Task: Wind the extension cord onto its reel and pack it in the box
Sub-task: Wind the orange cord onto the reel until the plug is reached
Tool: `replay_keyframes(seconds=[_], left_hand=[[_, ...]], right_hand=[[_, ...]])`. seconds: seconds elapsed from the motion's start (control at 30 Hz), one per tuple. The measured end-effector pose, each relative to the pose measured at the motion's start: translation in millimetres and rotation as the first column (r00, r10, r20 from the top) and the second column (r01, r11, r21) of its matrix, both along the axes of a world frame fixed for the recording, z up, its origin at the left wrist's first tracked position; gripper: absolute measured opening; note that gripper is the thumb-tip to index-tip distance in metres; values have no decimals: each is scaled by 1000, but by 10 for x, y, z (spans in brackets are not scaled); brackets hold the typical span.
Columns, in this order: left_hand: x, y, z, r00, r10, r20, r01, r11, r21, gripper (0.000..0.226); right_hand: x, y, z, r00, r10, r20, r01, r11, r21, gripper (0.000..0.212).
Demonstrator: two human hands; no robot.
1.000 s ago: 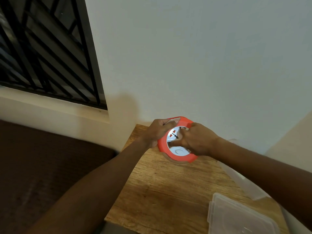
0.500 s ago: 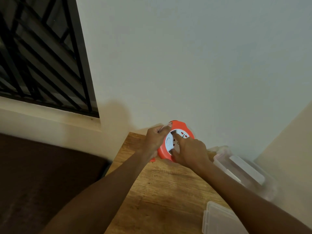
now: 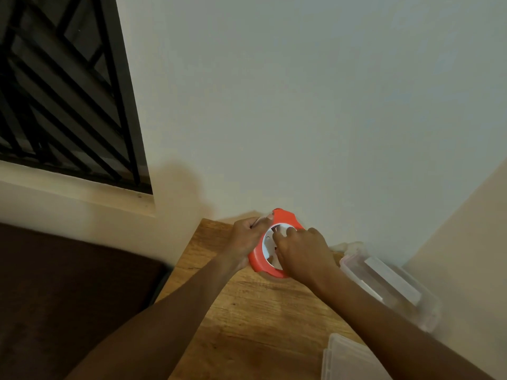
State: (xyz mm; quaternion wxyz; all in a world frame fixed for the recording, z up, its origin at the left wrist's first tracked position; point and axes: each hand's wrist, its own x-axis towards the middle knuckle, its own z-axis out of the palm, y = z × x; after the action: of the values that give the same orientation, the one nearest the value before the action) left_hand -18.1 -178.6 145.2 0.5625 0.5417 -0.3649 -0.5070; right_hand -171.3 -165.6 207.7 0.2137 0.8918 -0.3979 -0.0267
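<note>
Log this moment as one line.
left hand: holds reel rim | right hand: fingers curled on white hub | box: open, right of reel | lid: off, on table

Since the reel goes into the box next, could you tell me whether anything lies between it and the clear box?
Nothing visible blocks the way. The reel, held by the left hand and right hand, sits left of the open box; only bare table and the right forearm lie between. The lid lies apart, nearer the camera.

Pale wall, barred window, wooden table
</note>
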Motion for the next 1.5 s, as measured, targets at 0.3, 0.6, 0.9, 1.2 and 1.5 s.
replay_keyframes(seconds=[0.3,0.6,0.9,1.2,1.5], left_hand=[[70,-51,43,999,-43,-3,43,999,-21,14],[34,-38,98,981,-175,86,177,984,-19,49],[92,17,69,974,-210,86,210,978,5,42],[156,40,11,976,-216,22,217,976,-7,48],[-72,-26,72,957,116,-265,-118,993,7,17]], right_hand=[[-240,-79,95,935,334,-117,-317,938,137,44],[-208,-107,23,894,356,-274,-346,934,85,49],[-130,-74,85,839,391,-377,-392,917,79,44],[-100,-112,70,844,382,-375,-369,923,109,76],[114,-208,26,863,-344,370,211,911,355,71]])
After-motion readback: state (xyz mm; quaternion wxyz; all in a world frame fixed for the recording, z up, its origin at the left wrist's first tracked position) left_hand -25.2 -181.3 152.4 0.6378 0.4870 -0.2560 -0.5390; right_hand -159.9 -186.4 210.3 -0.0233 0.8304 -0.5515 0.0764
